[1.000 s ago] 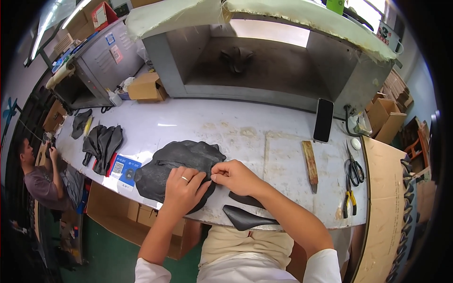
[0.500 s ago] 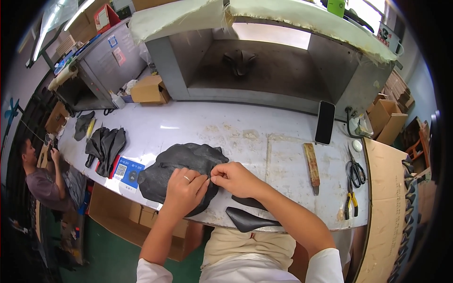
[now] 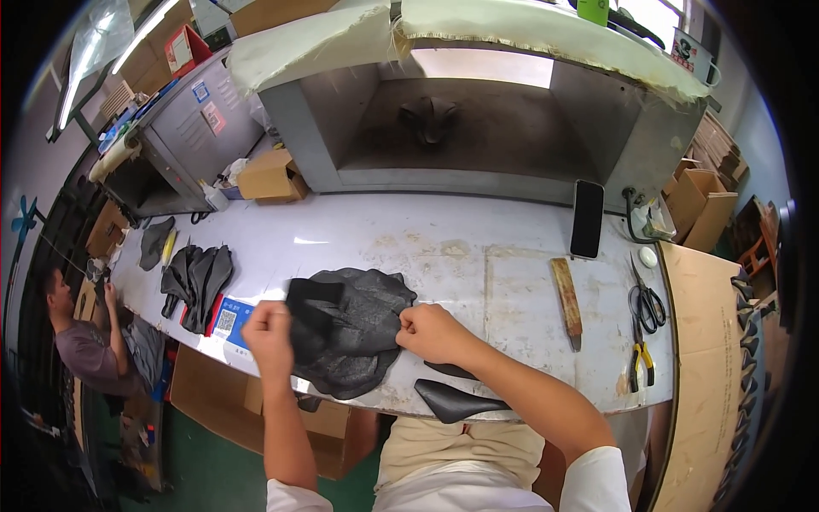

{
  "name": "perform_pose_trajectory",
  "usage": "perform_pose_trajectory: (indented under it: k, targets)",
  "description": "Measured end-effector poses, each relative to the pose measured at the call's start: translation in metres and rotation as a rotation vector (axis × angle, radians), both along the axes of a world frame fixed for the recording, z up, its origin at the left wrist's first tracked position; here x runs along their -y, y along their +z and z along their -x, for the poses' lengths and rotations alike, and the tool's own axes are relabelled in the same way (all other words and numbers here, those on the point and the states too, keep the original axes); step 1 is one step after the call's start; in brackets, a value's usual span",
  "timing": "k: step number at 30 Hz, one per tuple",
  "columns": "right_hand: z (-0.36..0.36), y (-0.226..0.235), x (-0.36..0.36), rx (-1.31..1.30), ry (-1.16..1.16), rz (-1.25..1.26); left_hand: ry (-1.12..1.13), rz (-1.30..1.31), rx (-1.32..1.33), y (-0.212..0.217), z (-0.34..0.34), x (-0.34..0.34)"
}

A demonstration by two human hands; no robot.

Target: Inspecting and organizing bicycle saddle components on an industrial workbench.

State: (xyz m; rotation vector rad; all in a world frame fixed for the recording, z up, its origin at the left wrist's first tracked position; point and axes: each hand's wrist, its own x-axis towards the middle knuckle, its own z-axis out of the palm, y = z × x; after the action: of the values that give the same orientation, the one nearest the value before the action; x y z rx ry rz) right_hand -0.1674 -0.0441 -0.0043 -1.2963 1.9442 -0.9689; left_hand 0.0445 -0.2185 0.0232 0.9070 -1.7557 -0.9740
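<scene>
A heap of dark grey, leather-like pieces [image 3: 375, 294] lies on the white table in front of me. My left hand [image 3: 270, 334] is raised at the heap's left side, its fingers closed on a black leather-like piece [image 3: 314, 294] smeared by motion. At the heap's right edge, my right hand [image 3: 433, 333] is closed in a pinch; what sits between its fingertips is hidden. Near the front edge, below my right forearm, lies a smooth black pointed piece [image 3: 452, 401] shaped like part of a shoe. Another dark piece [image 3: 450, 370] shows partly behind that forearm.
On the right lie a worn wooden-handled blade [image 3: 566, 303], a phone [image 3: 587, 219], scissors [image 3: 650, 309] and yellow-handled pliers [image 3: 638, 367]. A metal oven-like box [image 3: 478, 183] stands behind. Folded dark pieces [image 3: 196, 282] lie left, a co-worker [image 3: 90, 346] beyond. An open carton [image 3: 217, 401] sits below.
My left hand has moved left, away from my right hand, with the black piece. The right hand has shifted slightly and stays pinched at the heap's edge.
</scene>
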Motion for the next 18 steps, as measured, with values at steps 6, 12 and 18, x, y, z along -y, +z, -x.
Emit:
perform_pose_trajectory:
  k: [6,12,18]
  targets:
    - [-0.002,0.004,0.006,-0.023,0.016,-0.028,0.227,-0.286,-1.014,-0.013,-0.073,0.070]
    - [-0.015,0.024,-0.017,-0.113,0.006,0.012,0.179,-0.016,-1.061,0.039,-0.141,0.031]
    - [-0.043,0.068,-0.092,-0.178,0.186,0.403,0.031,0.143,0.023,0.077,-0.144,-0.094]
